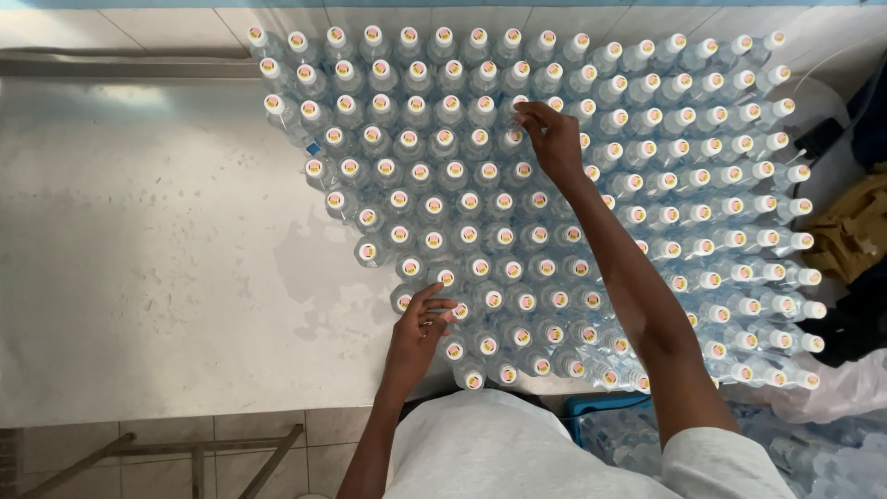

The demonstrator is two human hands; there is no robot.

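Capped clear plastic bottles [480, 212] stand packed upright across the right half of my steel table [139, 240]. My right hand [552, 140] pinches a cap in a far row; my left hand [420, 323] rests spread fingers on caps at the near edge.

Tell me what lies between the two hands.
In the head view, rows of capped clear bottles fill the stretch between the left hand and the right hand, standing packed together on the table.
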